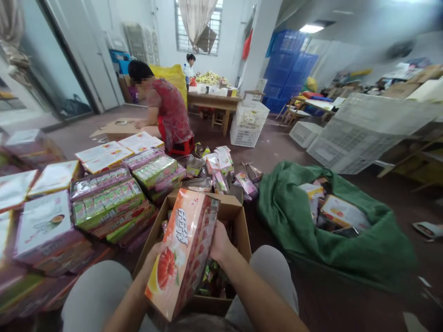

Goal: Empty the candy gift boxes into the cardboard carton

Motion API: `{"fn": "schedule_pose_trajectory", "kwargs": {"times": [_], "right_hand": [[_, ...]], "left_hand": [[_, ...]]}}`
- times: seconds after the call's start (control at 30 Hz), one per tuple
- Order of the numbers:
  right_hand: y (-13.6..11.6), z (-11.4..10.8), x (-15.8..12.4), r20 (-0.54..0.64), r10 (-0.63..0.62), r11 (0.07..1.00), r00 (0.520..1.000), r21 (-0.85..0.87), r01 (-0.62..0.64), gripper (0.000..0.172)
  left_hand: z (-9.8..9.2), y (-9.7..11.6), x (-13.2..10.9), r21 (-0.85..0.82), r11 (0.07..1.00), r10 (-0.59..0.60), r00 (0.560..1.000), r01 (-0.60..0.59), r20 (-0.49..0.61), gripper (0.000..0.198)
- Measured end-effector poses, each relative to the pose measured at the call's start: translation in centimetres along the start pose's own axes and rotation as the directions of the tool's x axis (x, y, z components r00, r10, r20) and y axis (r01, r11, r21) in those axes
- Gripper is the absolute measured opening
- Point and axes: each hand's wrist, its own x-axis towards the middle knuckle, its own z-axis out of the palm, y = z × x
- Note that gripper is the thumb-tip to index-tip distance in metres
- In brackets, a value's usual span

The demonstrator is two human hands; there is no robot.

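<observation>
I hold an orange display box [183,251] printed with a grapefruit picture, tilted up over an open cardboard carton [238,216] between my knees. My left hand [154,253] grips the box's left edge from behind. My right hand [218,242] is wrapped round its right, clear-windowed side. Small wrapped packets [211,276] lie inside the carton under the box.
Stacks of flat green, purple and orange display boxes [107,203] fill the floor at left. Loose packets [221,170] lie beyond the carton. A green sack [346,240] with boxes in it lies at right. A seated person [166,110] works ahead; white crates [247,122] and a table stand behind.
</observation>
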Motion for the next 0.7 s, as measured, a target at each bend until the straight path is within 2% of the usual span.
{"fn": "schedule_pose_trajectory", "kwargs": {"times": [0.1, 0.2, 0.27, 0.33, 0.4, 0.47, 0.53, 0.6, 0.63, 0.7], "right_hand": [[-0.2, -0.9, 0.4, 0.007, 0.014, 1.0, 1.0, 0.0, -0.014, 0.037], [-0.8, -1.7, 0.2, 0.065, -0.007, 1.0, 0.998, -0.027, 0.009, 0.038], [-1.3, -2.3, 0.0, 0.091, -0.076, 0.995, 0.993, -0.057, 0.081, 0.043], [-1.7, -3.3, 0.3, 0.06, -0.182, 0.976, 0.981, -0.106, 0.188, 0.047], [-1.8, -4.6, 1.2, -0.027, -0.288, 0.944, 0.957, -0.178, 0.279, 0.052], [-1.7, -6.1, 2.4, -0.121, -0.366, 0.91, 0.923, -0.257, 0.327, 0.052], [-1.3, -7.6, 3.8, -0.187, -0.405, 0.891, 0.895, -0.303, 0.339, 0.05], [-0.8, -8.6, 4.8, -0.211, -0.396, 0.898, 0.894, -0.291, 0.33, 0.049], [-0.5, -9.0, 5.2, -0.211, -0.379, 0.909, 0.901, -0.266, 0.32, 0.049], [0.2, -9.3, 5.8, -0.196, -0.342, 0.93, 0.919, -0.21, 0.301, 0.049]], "left_hand": [[0.9, 0.0, -0.1, 0.026, 0.997, -0.067, 0.998, 0.067, 0.013, 0.065], [1.1, 0.7, 0.5, -0.017, 0.997, -0.068, 0.997, 0.069, 0.033, 0.06], [0.6, 1.8, 1.4, -0.016, 0.997, -0.08, 0.996, 0.081, 0.045, 0.059], [-0.4, 3.0, 2.4, 0.034, 0.996, -0.083, 0.992, 0.08, 0.091, 0.059], [-1.1, 3.8, 3.6, 0.098, 0.995, -0.018, 0.99, 0.005, 0.139, 0.058], [-1.5, 4.1, 4.9, 0.166, 0.978, 0.103, 0.985, -0.125, 0.139, 0.06], [-1.6, 4.0, 6.1, 0.236, 0.939, 0.228, 0.966, -0.251, 0.12, 0.064], [-1.5, 3.9, 7.1, 0.272, 0.906, 0.307, 0.945, -0.325, 0.11, 0.065], [-1.5, 3.8, 7.5, 0.27, 0.908, 0.301, 0.948, -0.319, 0.105, 0.065], [-1.3, 3.5, 8.0, 0.245, 0.953, 0.159, 0.982, -0.18, 0.105, 0.064]]}}
